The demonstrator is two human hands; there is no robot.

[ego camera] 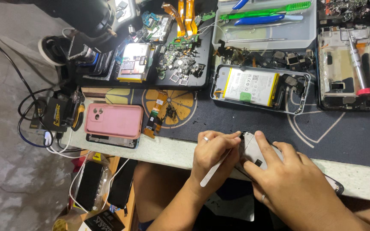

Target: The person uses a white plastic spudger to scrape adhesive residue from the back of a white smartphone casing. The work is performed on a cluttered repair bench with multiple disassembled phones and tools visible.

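White plastic pry tool (214, 167) is pinched in the left hand (213, 155), beside the grey phone (253, 150) gripped under the right hand (294, 179).

Both forearms are bare, with no sleeves showing. The left hand (213, 156) wears a ring on one finger; the right hand (290, 177) also wears a thin ring.

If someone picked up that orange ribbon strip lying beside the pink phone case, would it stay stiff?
Probably not. The orange ribbon strip looks thin and flat with bends along it, so it would likely flop and weigh almost nothing. Its thinness suggests it creases or tears easily.
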